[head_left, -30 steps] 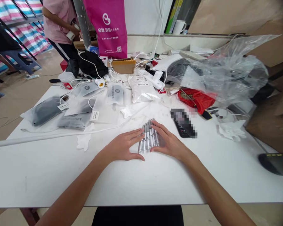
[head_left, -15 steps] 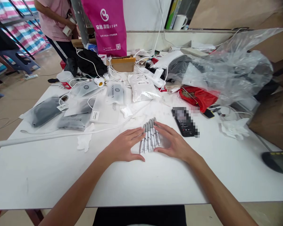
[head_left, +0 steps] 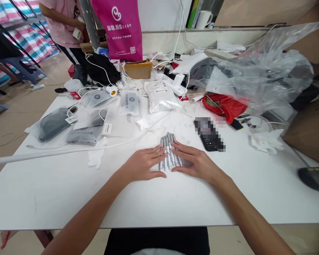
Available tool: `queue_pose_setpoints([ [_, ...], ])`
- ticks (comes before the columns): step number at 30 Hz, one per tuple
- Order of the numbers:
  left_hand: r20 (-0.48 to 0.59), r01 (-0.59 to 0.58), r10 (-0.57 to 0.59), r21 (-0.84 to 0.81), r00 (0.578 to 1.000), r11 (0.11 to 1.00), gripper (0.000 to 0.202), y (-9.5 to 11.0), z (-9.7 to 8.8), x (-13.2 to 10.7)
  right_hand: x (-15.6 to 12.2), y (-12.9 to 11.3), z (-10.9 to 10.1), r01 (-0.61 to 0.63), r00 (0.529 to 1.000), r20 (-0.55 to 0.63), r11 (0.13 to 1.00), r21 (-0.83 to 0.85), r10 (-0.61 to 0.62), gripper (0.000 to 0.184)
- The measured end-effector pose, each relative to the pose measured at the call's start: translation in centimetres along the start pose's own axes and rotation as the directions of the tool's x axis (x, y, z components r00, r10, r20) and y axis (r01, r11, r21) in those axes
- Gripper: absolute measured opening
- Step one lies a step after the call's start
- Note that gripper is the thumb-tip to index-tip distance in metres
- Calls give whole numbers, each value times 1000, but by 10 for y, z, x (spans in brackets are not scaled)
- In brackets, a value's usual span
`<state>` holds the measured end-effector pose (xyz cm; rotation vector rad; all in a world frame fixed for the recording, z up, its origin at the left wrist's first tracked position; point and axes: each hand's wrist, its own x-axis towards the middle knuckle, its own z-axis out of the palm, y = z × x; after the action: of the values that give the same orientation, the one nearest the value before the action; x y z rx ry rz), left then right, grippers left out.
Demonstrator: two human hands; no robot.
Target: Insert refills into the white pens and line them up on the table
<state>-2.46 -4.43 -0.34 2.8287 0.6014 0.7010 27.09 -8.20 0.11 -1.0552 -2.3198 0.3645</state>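
Note:
Several grey-and-white pens (head_left: pixel 168 161) lie side by side in a row on the white table (head_left: pixel 154 205), their grey ends pointing away from me. My left hand (head_left: pixel 139 164) rests at the left of the row, fingers stretched out and fingertips over the outer pens, its thumb apart near their lower ends. From the other side my right hand (head_left: pixel 198 164) lies with fingers extended across the rightmost pens. Neither hand is closed around a pen. Fingertips partly cover the middle of the row. A black phone-like device (head_left: pixel 208 138), partly blurred out, lies beyond my right hand.
Packaged dark items (head_left: pixel 54 124) and a thick white cable (head_left: pixel 69 153) lie to the left. Behind the pens is a white plastic packet (head_left: pixel 161 97). A red bag (head_left: pixel 225 106) and clear plastic sheeting (head_left: pixel 268 78) are at the right. A person (head_left: pixel 63 24) stands at the back left.
My fingers have slid in over the pens from both sides, and the row looks slightly tighter. The whole view has shifted a little.

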Motion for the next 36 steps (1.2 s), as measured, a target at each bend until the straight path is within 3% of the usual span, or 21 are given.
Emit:
queue_pose_setpoints([
  [5,3,-15,15,75,1000,997,64,7,2,0,-1,-3,0,58,997,-41,997,-50,-61,80],
  [12,-70,-1,8,96,998,995,53,11,8,1,1,-5,-1,27,999,-30,999,-32,-28,79],
  [19,-126,27,-13,110,992,994,48,14,11,3,1,-5,1,30,999,-42,999,-23,-31,63],
  [28,-165,43,-29,82,986,996,51,12,14,3,2,-6,2,68,996,-52,997,-24,-69,70],
  [33,-194,56,-46,48,980,997,66,12,13,4,0,-5,0,49,997,-62,999,-13,-50,74],
  [36,-242,79,-74,11,967,997,57,11,13,5,-2,-2,1,9,992,-123,999,32,-5,67],
])
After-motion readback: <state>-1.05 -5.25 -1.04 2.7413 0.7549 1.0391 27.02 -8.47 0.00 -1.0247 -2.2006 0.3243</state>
